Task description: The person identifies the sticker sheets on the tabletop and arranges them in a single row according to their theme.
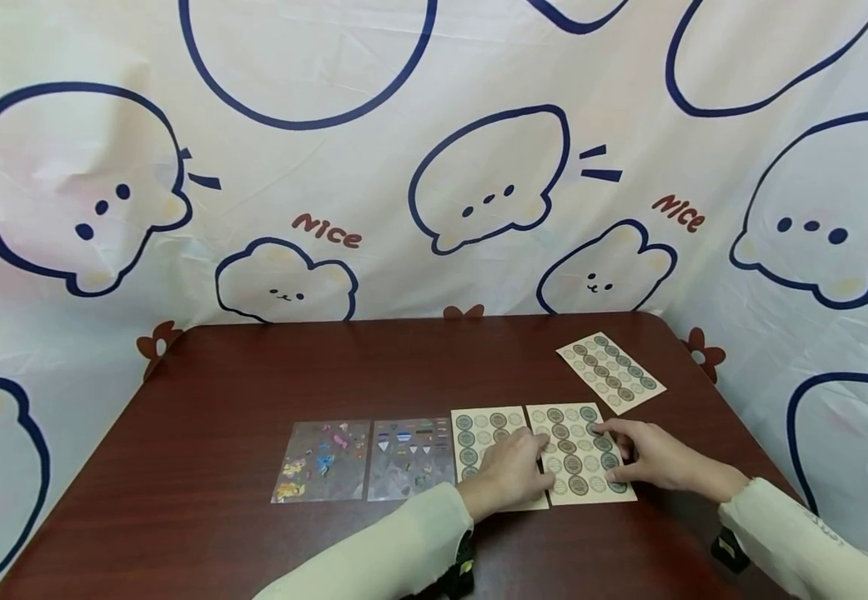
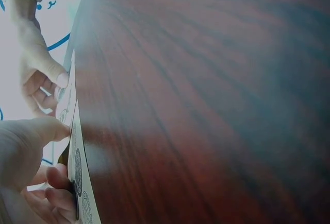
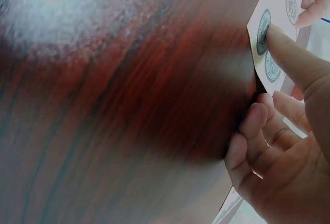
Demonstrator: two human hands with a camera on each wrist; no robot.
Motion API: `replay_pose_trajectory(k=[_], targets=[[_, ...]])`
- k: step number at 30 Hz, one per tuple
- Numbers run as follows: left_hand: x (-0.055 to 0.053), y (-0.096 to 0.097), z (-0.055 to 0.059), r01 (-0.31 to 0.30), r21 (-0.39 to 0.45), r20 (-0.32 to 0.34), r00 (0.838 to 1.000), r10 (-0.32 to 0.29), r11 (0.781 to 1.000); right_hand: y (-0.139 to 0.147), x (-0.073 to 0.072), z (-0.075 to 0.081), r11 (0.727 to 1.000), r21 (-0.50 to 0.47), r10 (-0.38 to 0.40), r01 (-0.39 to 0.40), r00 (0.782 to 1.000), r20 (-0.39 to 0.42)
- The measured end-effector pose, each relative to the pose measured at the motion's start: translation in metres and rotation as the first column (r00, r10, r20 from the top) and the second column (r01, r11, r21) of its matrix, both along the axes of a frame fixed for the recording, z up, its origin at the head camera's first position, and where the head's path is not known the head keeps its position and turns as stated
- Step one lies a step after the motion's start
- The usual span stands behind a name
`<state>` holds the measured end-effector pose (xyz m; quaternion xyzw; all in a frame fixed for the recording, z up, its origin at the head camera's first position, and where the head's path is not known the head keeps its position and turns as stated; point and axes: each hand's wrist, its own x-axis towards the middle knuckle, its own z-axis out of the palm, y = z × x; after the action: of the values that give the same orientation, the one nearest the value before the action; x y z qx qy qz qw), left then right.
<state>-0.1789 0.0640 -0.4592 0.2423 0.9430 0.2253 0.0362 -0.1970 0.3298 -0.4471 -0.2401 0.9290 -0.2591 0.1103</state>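
A cream sheet of round, stamp-like stickers (image 1: pixel 573 467) lies between both hands on the dark wooden table. At its left edge my left hand (image 1: pixel 512 471) grips with thumb and fingertips, while the palm covers part of a second cream sheet (image 1: pixel 482 423). Holding the right edge is my right hand (image 1: pixel 654 457), its thumb and index finger apart along that side. From the right wrist view, one finger of the right hand (image 3: pixel 304 116) presses on the printed face and the others curl beside the edge. The sheet's edge looks slightly raised there.
Left of the cream sheets lie two clear sheets, one with colourful stickers (image 1: pixel 323 458) and one with small flag-like shapes (image 1: pixel 408 458). A third cream sheet (image 1: pixel 611 372) lies askew at the back right. Printed cloth (image 1: pixel 373 192) hangs behind the table (image 1: pixel 201 467).
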Motion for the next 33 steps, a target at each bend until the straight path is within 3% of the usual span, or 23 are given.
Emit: replay_pose_trajectory(k=[18,33], targets=[[-0.0006,-0.0027,0.0021,0.013,0.027,0.022,1.000,-0.014,1.000,0.0022,-0.0024,0.0003,1.000,-0.029,0.001,0.001,0.997,0.073],[-0.0033,-0.0014,0.0032,0.025,0.015,0.037,0.999,-0.026,1.000,-0.0002,-0.0004,0.0027,0.999,-0.031,0.018,-0.016,0.998,0.061]])
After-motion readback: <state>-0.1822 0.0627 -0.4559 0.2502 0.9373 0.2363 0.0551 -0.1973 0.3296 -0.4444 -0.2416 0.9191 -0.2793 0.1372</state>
